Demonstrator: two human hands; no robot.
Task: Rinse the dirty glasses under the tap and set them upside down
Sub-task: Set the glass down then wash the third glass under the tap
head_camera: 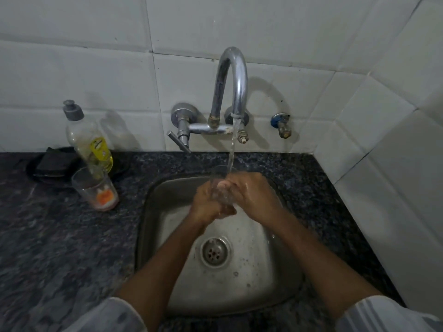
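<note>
A clear glass point(221, 185) is upright over the steel sink point(275, 271), right under the running stream from the chrome tap point(233, 77). My left hand point(206, 204) grips the glass from the left and below. From the right, my right hand point(251, 190) curls around it, fingers at its rim and partly inside. Water runs into the glass. A second glass point(96, 188) stands upright on the dark granite counter point(60, 236) left of the sink, with an orange label and a pinkish residue at its bottom.
A dish-soap bottle point(88, 140) with a grey cap stands behind the second glass, next to a black object point(51, 164) on the counter. A small blue valve point(281, 124) sticks out of the tiled wall at the right. The drain point(214, 252) lies mid-sink.
</note>
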